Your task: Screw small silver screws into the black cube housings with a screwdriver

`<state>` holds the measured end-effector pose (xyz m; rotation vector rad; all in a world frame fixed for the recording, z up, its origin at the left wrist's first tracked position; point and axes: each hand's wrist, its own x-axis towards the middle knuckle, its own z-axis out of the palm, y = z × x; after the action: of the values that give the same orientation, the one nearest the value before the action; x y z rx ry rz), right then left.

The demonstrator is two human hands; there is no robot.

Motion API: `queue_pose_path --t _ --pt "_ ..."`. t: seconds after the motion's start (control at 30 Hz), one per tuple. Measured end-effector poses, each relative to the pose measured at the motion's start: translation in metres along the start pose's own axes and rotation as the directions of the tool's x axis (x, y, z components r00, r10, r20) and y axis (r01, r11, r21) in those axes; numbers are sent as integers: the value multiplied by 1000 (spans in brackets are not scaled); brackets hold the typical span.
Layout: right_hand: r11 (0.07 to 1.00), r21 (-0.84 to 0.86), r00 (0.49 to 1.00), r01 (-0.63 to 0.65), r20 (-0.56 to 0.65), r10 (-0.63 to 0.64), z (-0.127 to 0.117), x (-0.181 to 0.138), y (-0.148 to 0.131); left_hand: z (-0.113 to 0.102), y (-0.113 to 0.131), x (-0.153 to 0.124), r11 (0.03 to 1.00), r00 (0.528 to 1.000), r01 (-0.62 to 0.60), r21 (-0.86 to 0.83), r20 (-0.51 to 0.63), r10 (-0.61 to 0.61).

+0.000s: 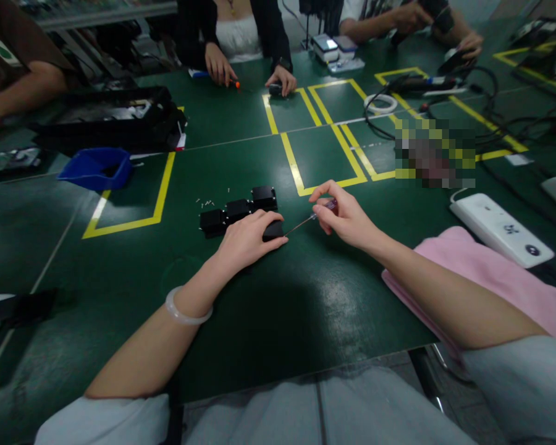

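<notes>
My left hand (250, 238) is closed round a small black box-shaped part (273, 231), pressing it to the green table. In my right hand (343, 216) is a screwdriver (323, 209) with a clear purplish handle. Its thin shaft slants down to the left, and its tip meets the near right side of the held part, by my left fingertips. Just beyond my left hand stand more black boxes (238, 210), lined up in a slanting row. Several tiny screws (207, 203) lie loose behind the row. My left palm hides part of the nearest box.
A blue bin (97, 168) and a long black tray (106, 120) stand at the left. To the right are a pink cloth (472, 259), a white power strip (503, 228) and tangled black cables (486, 93). Co-workers' hands (282, 80) work across the table, among yellow tape outlines (301, 185).
</notes>
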<state>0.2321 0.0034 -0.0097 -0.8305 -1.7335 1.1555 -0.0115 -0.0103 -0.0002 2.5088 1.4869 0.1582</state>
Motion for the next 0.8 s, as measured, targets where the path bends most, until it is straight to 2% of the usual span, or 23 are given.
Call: queue_pose_path --t 0.8 --pt "1000 -9 1000 -16 -15 16 1 1 -1 0 1 0 1000 1000 3 -11 0 -3"
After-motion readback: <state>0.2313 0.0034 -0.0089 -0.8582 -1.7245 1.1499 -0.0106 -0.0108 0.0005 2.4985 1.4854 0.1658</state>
